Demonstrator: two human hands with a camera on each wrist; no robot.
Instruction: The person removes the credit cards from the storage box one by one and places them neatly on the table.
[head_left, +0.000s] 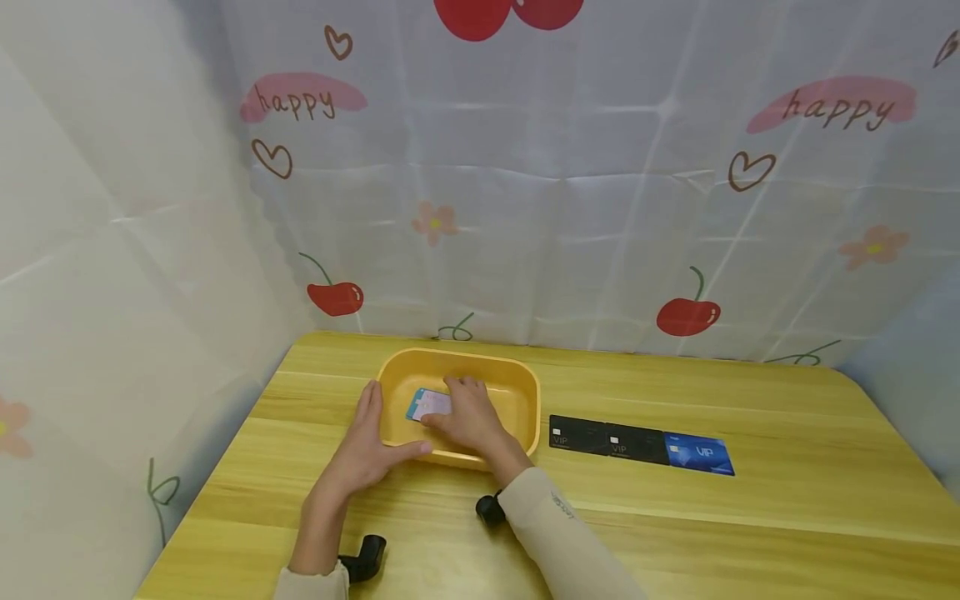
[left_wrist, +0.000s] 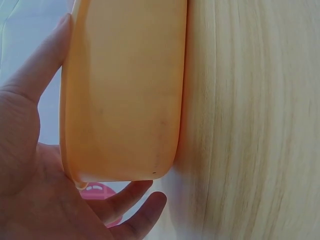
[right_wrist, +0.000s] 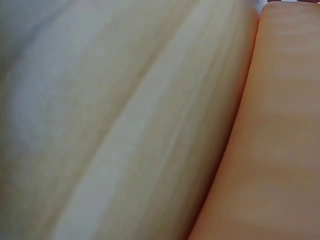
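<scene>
A yellow plastic basin (head_left: pixel 459 457) stands on the wooden table. My left hand (head_left: pixel 362 446) spans its near left corner, fingers straight along the left side and thumb lying at the near rim. Seen from the left wrist, the thumb (left_wrist: pixel 42 62) reaches along the rim of the basin (left_wrist: pixel 125 90), while two fingertips (left_wrist: pixel 150 205) are by its end wall. Inside the basin my right hand (head_left: pixel 474 418) pinches a pale pink card (head_left: pixel 432 403) between thumb and fingers. Part of a blue card (head_left: pixel 413 405) shows beneath it. From the right wrist only the basin's outer wall (right_wrist: pixel 280 130) and tabletop appear.
Right of the basin, two black VIP cards (head_left: pixel 577 435) and a blue VIP card (head_left: pixel 699 454) lie in a row. Black wrist-worn fittings (head_left: pixel 366 558) show at both forearms. A printed white curtain (head_left: pixel 555 233) hangs behind the table. Something pink (left_wrist: pixel 97 191) shows beyond the left fingers.
</scene>
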